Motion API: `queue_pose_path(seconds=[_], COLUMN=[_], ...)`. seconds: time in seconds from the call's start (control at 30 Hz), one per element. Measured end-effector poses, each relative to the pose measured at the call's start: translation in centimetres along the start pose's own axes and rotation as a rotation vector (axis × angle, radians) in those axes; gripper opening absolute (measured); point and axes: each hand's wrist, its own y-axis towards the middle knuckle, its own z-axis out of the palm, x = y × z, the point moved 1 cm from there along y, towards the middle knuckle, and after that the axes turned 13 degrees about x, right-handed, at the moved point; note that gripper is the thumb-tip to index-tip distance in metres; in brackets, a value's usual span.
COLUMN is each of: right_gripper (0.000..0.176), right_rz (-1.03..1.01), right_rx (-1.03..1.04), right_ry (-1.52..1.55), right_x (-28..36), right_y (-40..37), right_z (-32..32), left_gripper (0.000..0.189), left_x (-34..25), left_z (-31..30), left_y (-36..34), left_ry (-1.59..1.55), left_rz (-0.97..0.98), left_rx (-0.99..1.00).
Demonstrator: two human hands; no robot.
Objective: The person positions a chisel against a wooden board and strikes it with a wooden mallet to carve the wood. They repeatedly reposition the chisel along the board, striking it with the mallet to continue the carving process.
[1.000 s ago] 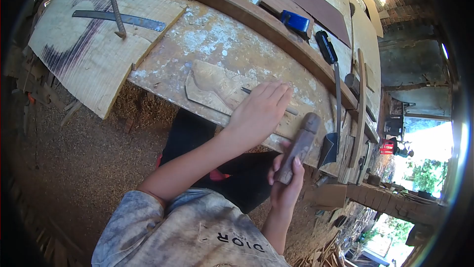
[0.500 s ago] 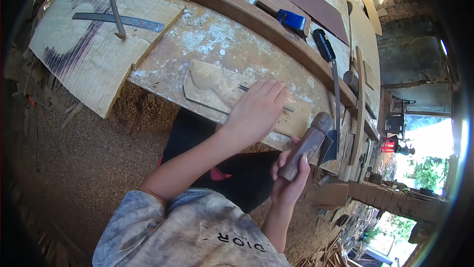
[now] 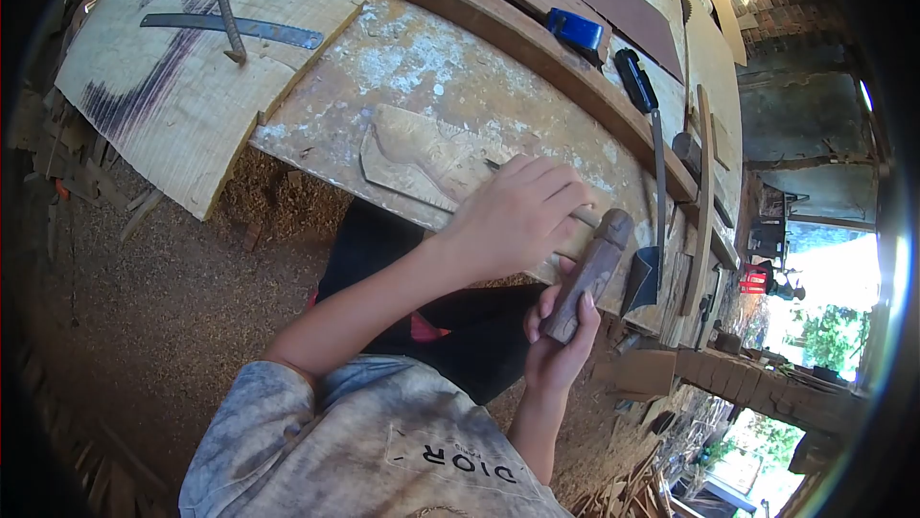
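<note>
My left hand point(image 3: 522, 216) is closed around a slim rod-shaped tool point(image 3: 586, 217), whose dark tip shows past the knuckles. Beneath that hand lies a pale flat piece of wood point(image 3: 412, 159) with a curved outline raised on its face, near the bench's front edge. My right hand point(image 3: 563, 341) grips a dark brown wooden block point(image 3: 589, 278) by its lower end, thumb along its side. The block's rounded, notched top points up and away from me and sits close to the rear end of the rod-shaped tool.
A long wooden strip point(image 3: 537, 39) crosses the paint-spotted bench point(image 3: 383, 48). Beyond it are a blue tool point(image 3: 575, 32), a black-handled tool point(image 3: 634, 80) and brown sheet material point(image 3: 613, 0). At left, a broad plank point(image 3: 182, 68) carries a metal ruler blade point(image 3: 273, 32) and a rusty bar point(image 3: 225, 15).
My left hand has shifted to the right with the rod-shaped tool, its rear end now close to the block's top. The block has tilted slightly in my right hand.
</note>
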Motion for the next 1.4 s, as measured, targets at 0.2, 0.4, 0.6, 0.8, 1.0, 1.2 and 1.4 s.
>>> queue_pose_path(seconds=[0.2, 0.4, 0.6, 0.8, 1.0, 1.2, 1.4], right_gripper=[0.060, 0.061, 0.063, 0.060, 0.057, 0.059, 0.057], right_rz=[-0.023, 0.008, 0.029, 0.029, 0.045, 0.055, 0.022], right_rx=[-0.053, -0.071, -0.060, -0.038, 0.003, -0.001, 0.017], right_ry=[0.042, -0.003, -0.037, -0.034, -0.031, -0.038, 0.021], right_x=[-0.4, -0.9, -0.5, -0.4, -0.4, -0.3, -0.2], right_y=[0.2, 0.0, 0.3, -0.1, -0.7, -0.8, -1.2], right_z=[-0.1, -0.5, -0.2, -0.5, -1.4, -1.5, -1.8], left_gripper=[0.014, 0.022, 0.032, 0.033, 0.024, 0.033, 0.041], left_x=[-0.6, 1.0, 0.8, 1.3, 2.5, 2.3, 1.1], left_z=[-2.3, -9.3, -10.9, -9.0, -8.5, -8.0, -7.9], left_y=[-1.4, -3.7, -4.5, -3.4, -2.7, -2.6, -2.0], left_ry=[-0.635, -0.862, 0.086, 0.290, 0.403, 0.419, 0.454], left_rz=[0.000, -0.262, -0.450, -0.524, -0.531, -0.538, -0.541], left_rx=[-0.560, -0.636, -0.111, 0.130, 0.076, 0.093, 0.122])
